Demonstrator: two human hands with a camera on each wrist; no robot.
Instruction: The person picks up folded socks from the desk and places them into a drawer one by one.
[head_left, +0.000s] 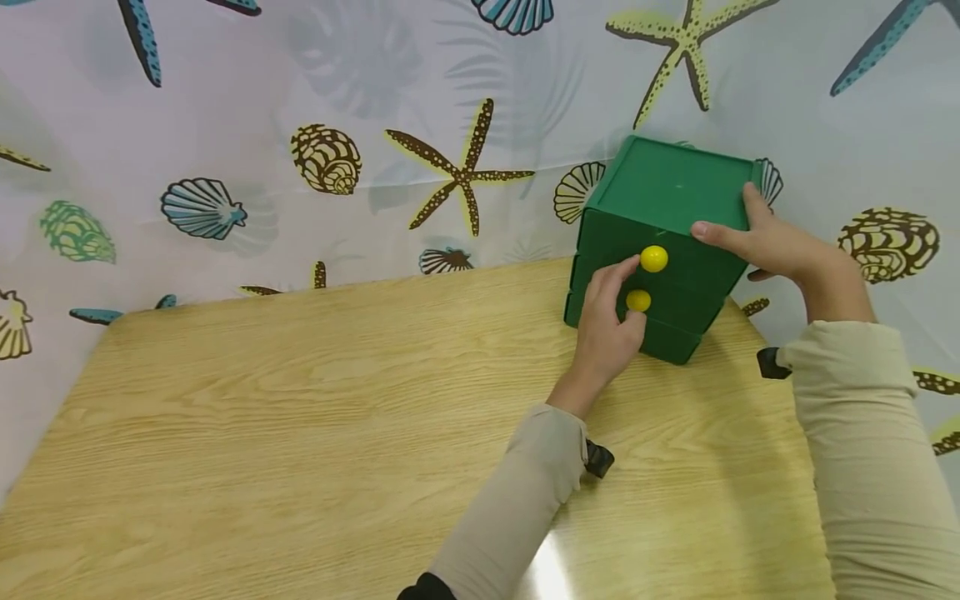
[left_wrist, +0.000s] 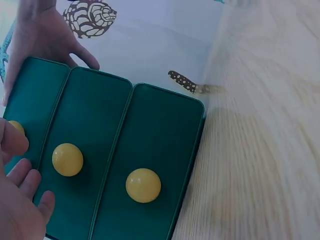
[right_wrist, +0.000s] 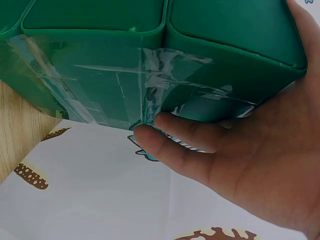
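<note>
A green three-drawer box stands upright at the table's back right, its drawers flush. Each drawer front has a round yellow knob; the top knob, middle knob and bottom knob all show in the left wrist view. My left hand is at the top knob, index fingertip at its left edge and thumb lower down, fingers loosely bent. My right hand spans the box's upper right edge, thumb and index on top. In the right wrist view, straight fingers lie along the taped side.
The box stands on a light wooden table, near its back and right edges. Behind it hangs a white cloth printed with shells and starfish. Clear tape covers part of the box's side.
</note>
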